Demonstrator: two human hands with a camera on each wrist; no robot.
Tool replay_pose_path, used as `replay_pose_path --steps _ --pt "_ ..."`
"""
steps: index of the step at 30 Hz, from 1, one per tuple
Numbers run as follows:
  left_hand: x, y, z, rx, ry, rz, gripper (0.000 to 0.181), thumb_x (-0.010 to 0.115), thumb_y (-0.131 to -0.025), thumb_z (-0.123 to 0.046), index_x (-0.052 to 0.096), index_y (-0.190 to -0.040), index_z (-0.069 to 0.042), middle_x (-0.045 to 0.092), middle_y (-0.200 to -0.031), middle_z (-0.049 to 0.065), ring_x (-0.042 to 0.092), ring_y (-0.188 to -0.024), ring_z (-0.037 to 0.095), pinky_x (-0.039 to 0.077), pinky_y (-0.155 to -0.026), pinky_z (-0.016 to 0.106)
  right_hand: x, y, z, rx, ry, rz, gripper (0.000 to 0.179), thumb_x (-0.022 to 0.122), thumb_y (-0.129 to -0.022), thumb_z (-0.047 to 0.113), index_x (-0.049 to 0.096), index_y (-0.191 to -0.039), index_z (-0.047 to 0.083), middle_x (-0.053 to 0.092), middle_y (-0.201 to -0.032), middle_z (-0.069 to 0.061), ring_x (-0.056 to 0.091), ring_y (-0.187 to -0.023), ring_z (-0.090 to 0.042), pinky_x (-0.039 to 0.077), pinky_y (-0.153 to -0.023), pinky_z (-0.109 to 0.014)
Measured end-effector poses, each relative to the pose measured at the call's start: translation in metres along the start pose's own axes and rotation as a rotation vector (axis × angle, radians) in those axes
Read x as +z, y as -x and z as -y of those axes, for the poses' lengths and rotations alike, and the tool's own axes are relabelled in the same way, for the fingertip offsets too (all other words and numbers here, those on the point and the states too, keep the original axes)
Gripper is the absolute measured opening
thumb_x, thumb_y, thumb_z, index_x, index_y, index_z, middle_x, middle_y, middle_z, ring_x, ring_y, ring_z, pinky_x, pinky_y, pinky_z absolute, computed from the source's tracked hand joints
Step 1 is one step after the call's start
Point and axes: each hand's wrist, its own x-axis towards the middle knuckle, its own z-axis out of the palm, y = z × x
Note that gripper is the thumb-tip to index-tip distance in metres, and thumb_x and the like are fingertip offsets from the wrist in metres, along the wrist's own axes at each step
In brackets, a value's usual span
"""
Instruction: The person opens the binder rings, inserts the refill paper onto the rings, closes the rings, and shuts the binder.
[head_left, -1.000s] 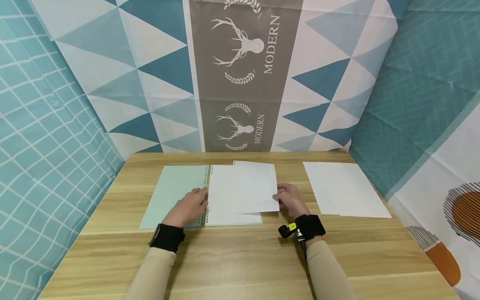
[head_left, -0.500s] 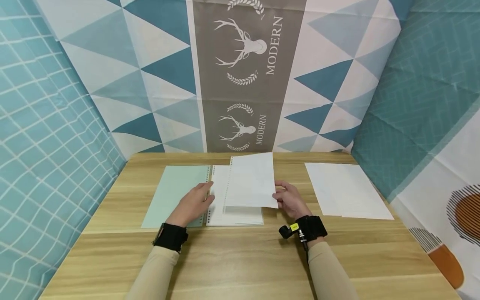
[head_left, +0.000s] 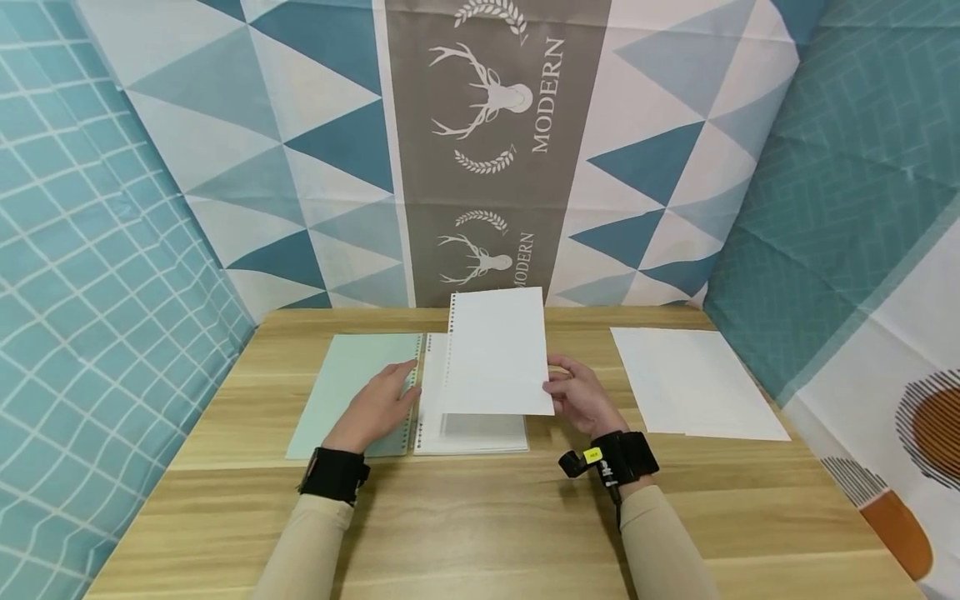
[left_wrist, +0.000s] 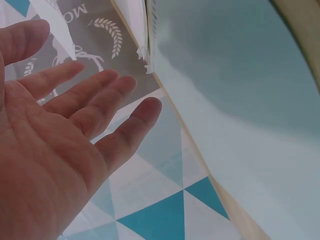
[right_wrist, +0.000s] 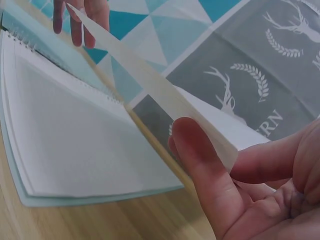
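Observation:
In the head view, my right hand [head_left: 583,398] pinches a white sheet of paper [head_left: 498,354] at its right edge, thumb against fingers. The sheet stands tilted over the notebook, and small punched holes run down its left edge. Below it lies the stack of white notebook pages [head_left: 487,440], partly hidden by the sheet. To the left is the pale green cover [head_left: 326,400], holes and binding along its inner edge. My left hand [head_left: 375,410] hovers over that edge. Its fingers [left_wrist: 127,127] are extended and hold nothing in the left wrist view.
More white sheets [head_left: 697,383] lie overlapped on the right of the wooden table [head_left: 480,525]. A patterned cloth backdrop [head_left: 495,167] rises behind the table's far edge. A black strap with a small camera [head_left: 581,460] is on the right wrist.
My right hand has lifted the white sheet off the pages, raising its left edge and far end. My left hand has come off the notebook's binding edge, its fingers now spread.

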Motion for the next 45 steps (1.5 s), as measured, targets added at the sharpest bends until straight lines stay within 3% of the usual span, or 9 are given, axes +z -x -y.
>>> replay_pose_path --steps 11,20,24,31,33,36,38,40,45 --pt "-0.004 0.000 0.000 -0.007 0.087 0.005 0.056 0.044 -0.110 -0.031 0.032 -0.160 -0.008 0.038 -0.160 0.022 0.037 -0.149 0.040 0.034 -0.120 0.056 0.015 0.001 0.001 -0.036 0.019 0.083 0.052 0.049 -0.099 -0.008 0.038 -0.149 0.001 0.071 -0.101 -0.004 0.065 -0.073 -0.010 0.053 -0.063 -0.024" --pt "-0.001 -0.001 -0.001 0.001 0.108 0.037 0.061 0.033 -0.112 -0.039 0.023 -0.163 -0.008 0.025 -0.167 0.023 0.022 -0.156 0.040 0.022 -0.125 0.057 0.030 0.000 -0.007 -0.008 0.040 0.088 0.055 0.051 -0.097 -0.007 0.040 -0.149 0.004 0.067 -0.094 -0.002 0.049 -0.067 -0.011 0.043 -0.061 -0.024" --pt "-0.001 -0.002 -0.002 -0.007 0.112 0.034 0.062 0.032 -0.112 -0.041 0.022 -0.163 -0.007 0.021 -0.168 0.024 0.018 -0.157 0.041 0.020 -0.126 0.059 0.033 -0.001 -0.008 -0.003 0.037 0.098 0.055 0.050 -0.098 -0.008 0.039 -0.150 0.004 0.067 -0.097 -0.002 0.054 -0.070 -0.010 0.048 -0.063 -0.023" --pt "0.000 -0.004 -0.001 -0.006 0.117 -0.047 0.060 0.035 -0.112 -0.037 0.025 -0.162 -0.006 0.024 -0.167 0.023 0.022 -0.156 0.041 0.023 -0.124 0.059 0.032 -0.002 -0.013 0.009 0.046 0.084 0.054 0.051 -0.097 -0.008 0.042 -0.148 0.005 0.069 -0.100 -0.006 0.057 -0.070 -0.012 0.048 -0.061 -0.023" --pt "0.000 -0.004 -0.002 -0.004 0.123 -0.103 0.056 0.040 -0.111 -0.034 0.032 -0.159 -0.007 0.038 -0.160 0.022 0.044 -0.145 0.038 0.039 -0.116 0.056 0.032 -0.003 -0.016 0.022 0.063 0.068 0.053 0.052 -0.096 -0.006 0.043 -0.147 0.005 0.069 -0.100 -0.007 0.060 -0.071 -0.012 0.050 -0.060 -0.024" --pt "0.000 -0.003 -0.003 -0.009 0.121 -0.200 0.042 0.046 -0.110 -0.029 0.051 -0.146 -0.008 0.067 -0.128 0.015 0.071 -0.102 0.026 0.059 -0.083 0.041 0.032 -0.005 -0.021 0.054 0.093 0.056 0.049 0.055 -0.098 0.001 0.044 -0.146 0.002 0.071 -0.101 -0.009 0.067 -0.077 -0.014 0.056 -0.064 -0.027" --pt "0.000 -0.003 -0.004 -0.010 0.113 -0.264 0.033 0.048 -0.109 -0.030 0.062 -0.132 -0.010 0.072 -0.095 0.009 0.066 -0.070 0.017 0.051 -0.059 0.031 0.033 -0.006 -0.026 0.081 0.110 0.045 0.047 0.056 -0.100 0.006 0.044 -0.145 0.000 0.070 -0.102 -0.010 0.071 -0.081 -0.016 0.059 -0.067 -0.029" --pt "0.001 -0.003 -0.005 -0.002 0.086 -0.321 0.031 0.051 -0.107 -0.035 0.069 -0.118 -0.012 0.062 -0.069 0.004 0.051 -0.054 0.014 0.037 -0.050 0.027 0.035 -0.008 -0.030 0.099 0.110 0.025 0.047 0.058 -0.099 0.007 0.045 -0.144 -0.001 0.070 -0.103 -0.011 0.071 -0.083 -0.017 0.060 -0.069 -0.030" --pt "0.004 -0.002 -0.005 -0.006 -0.090 -0.376 0.054 0.051 -0.096 -0.068 0.075 -0.101 -0.020 0.047 -0.053 -0.003 0.039 -0.045 0.014 0.028 -0.046 0.028 0.039 -0.010 -0.038 0.078 0.091 -0.026 0.053 0.058 -0.093 -0.003 0.045 -0.145 -0.001 0.071 -0.106 -0.014 0.070 -0.079 -0.016 0.058 -0.065 -0.028"
